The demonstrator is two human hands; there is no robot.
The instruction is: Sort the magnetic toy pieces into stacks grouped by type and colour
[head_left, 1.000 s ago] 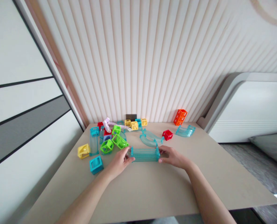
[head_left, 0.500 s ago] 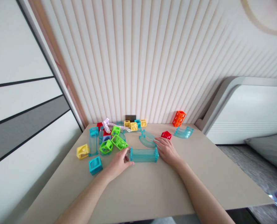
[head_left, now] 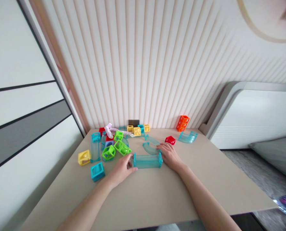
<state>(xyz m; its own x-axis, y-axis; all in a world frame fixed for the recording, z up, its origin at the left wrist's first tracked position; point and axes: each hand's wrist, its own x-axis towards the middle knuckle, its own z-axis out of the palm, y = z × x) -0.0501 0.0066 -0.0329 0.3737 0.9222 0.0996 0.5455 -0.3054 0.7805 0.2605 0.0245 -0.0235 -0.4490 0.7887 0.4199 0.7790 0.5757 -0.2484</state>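
Note:
A see-through teal straight track piece (head_left: 147, 161) lies crosswise on the table between my hands. At its left end, my left hand (head_left: 121, 170) is curled, with thumb and fingers closed against the end piece. My right hand (head_left: 170, 156) lies palm down past the other end. Its fingertips are on the right end of a clear teal curved track piece (head_left: 149, 149), with the thumb hidden. Just behind lies a second curved track piece (head_left: 152, 140), a narrow gap away. Near my right fingers sits a red cube frame (head_left: 170, 140).
Left of my left hand are green cube frames (head_left: 122, 147), a blue cube (head_left: 97, 172), a yellow cube (head_left: 84, 157) and an upright-looking clear tube (head_left: 95, 149). Orange stacked cubes (head_left: 183, 123) and a clear curved chute (head_left: 188, 137) stand back right. A ribbed wall (head_left: 138, 64) bounds the table.
My right fingertips have moved slightly left and toward me, and the nearer curved track piece has come a little away from the one behind. My left hand looks unchanged; the view shifted slightly.

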